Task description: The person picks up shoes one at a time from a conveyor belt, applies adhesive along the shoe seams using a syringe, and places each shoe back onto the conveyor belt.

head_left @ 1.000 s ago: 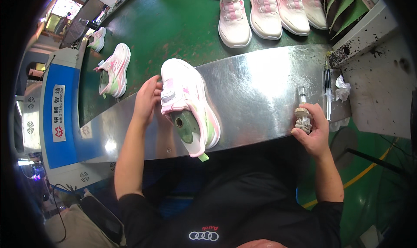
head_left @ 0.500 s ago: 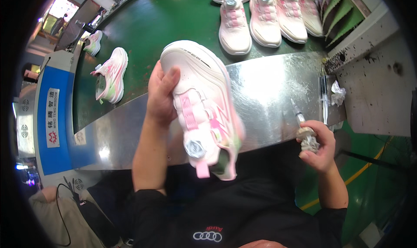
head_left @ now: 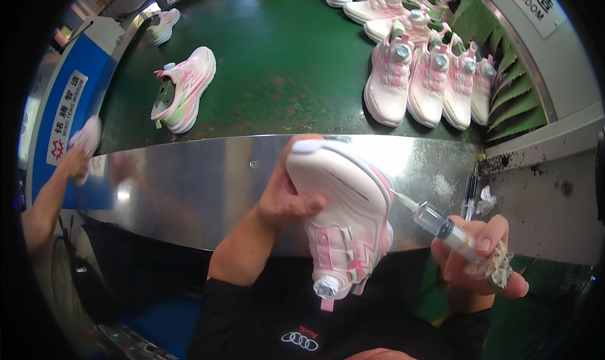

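A white-and-pink sneaker (head_left: 343, 190) with a dial fastener is gripped by my left hand (head_left: 283, 199), its thumb across the upper near the toe. The shoe's toe points away from me and its heel toward my chest. My right hand (head_left: 457, 265) is closed around a clear syringe (head_left: 446, 229). Crumpled pale wrapping covers the syringe's rear end. Its thin tip meets, or nearly meets, the sneaker's right edge where sole and upper join; actual contact is hard to make out.
A metal ledge (head_left: 208, 177) borders the green work surface (head_left: 277, 57). Several similar sneakers (head_left: 391, 82) line the right side beside green flaps (head_left: 523, 89); a single sneaker (head_left: 189, 89) lies left. Another person's hand (head_left: 75, 164) holds a shoe at far left. Crumpled tissue (head_left: 486, 200) lies right.
The sneaker in my left hand has moved right and tilted. My right hand has brought the syringe up to the shoe's edge. Another person's arm with a shoe has appeared at the left.
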Motion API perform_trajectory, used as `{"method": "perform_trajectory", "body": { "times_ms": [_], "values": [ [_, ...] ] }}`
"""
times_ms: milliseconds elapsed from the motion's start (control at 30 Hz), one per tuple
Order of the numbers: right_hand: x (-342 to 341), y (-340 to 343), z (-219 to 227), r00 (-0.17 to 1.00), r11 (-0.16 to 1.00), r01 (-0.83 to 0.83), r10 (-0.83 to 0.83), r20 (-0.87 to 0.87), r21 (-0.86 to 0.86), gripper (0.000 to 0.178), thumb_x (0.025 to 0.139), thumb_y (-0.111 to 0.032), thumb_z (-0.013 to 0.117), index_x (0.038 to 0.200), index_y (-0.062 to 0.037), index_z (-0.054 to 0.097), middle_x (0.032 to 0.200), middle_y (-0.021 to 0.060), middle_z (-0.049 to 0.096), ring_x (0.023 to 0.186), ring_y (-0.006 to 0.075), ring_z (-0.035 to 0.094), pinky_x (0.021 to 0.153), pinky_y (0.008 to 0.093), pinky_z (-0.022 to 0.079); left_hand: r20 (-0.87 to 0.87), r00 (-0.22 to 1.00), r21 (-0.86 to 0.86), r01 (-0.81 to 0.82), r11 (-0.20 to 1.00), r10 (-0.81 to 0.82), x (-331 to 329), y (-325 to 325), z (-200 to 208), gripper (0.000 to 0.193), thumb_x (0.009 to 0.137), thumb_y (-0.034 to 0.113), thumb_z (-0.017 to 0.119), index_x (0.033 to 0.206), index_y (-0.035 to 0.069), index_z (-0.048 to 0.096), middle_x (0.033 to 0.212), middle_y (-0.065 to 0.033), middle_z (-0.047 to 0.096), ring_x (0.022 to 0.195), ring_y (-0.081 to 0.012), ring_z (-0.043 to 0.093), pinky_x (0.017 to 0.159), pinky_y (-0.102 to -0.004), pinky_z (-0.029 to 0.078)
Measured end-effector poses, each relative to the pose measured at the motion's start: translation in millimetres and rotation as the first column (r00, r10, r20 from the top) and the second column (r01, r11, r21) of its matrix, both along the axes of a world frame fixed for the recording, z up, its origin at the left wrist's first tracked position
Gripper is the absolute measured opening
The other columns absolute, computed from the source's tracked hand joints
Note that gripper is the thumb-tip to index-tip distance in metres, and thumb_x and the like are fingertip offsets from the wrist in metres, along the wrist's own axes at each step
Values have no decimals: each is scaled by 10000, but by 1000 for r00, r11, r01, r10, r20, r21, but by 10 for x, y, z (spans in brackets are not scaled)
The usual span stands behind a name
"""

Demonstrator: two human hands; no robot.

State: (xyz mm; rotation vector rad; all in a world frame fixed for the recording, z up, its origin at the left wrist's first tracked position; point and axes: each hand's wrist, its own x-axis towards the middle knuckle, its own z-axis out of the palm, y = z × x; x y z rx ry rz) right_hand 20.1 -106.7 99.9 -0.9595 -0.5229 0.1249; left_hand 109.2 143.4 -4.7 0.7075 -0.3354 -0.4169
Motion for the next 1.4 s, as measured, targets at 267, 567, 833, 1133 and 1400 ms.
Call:
{"method": "perform_trajectory", "body": {
  "times_ms": [267, 567, 833, 1133, 1400],
  "values": [
    [196, 198, 47, 992, 993, -115, 115, 53, 0, 680, 769, -582, 657, 1113, -11, 522, 858, 191, 639, 786, 202, 494, 693, 312, 374, 240, 969, -40, 68, 997, -56, -46, -40, 135, 746, 606, 89, 835, 1221, 77, 412, 1121, -200, 566, 1063, -303, 580, 886, -418, 490],
    [59, 309, 138, 989, 1000, -24, 22, -148, -12, 655, 741, -597, 673, 1060, -35, 565, 788, 185, 606, 726, 210, 527, 660, 302, 390, 251, 967, -32, 56, 998, -46, -132, -37, 139, 748, 581, 55, 844, 1209, 59, 437, 1117, -211, 570, 1059, -281, 576, 883, -403, 482],
    [19, 256, 161, 978, 999, -6, -5, -209, -52, 646, 721, -598, 690, 1024, -37, 589, 825, 172, 610, 747, 203, 539, 638, 293, 384, 201, 978, -38, 60, 997, -51, -162, -50, 156, 744, 592, 47, 837, 1218, 56, 435, 1119, -204, 573, 1066, -275, 572, 895, -401, 473],
    [35, 163, 48, 991, 999, -45, 45, -127, 1, 679, 694, -521, 760, 1088, -4, 567, 848, 137, 583, 788, 214, 569, 630, 254, 379, 290, 954, -41, 90, 995, -74, -72, -29, 82, 718, 640, -28, 789, 1242, 82, 413, 1135, -58, 506, 1071, -163, 515, 898, -336, 441],
    [-30, 36, -165, 985, 996, -66, 74, -154, 53, 695, 667, -469, 803, 1107, 8, 558, 923, 146, 517, 787, 235, 600, 682, 255, 448, 152, 987, 66, 36, 997, -46, -38, 38, 11, 719, 659, 83, 797, 1254, 76, 394, 1106, -51, 527, 1038, -151, 520, 883, -309, 439]
  ]
}}
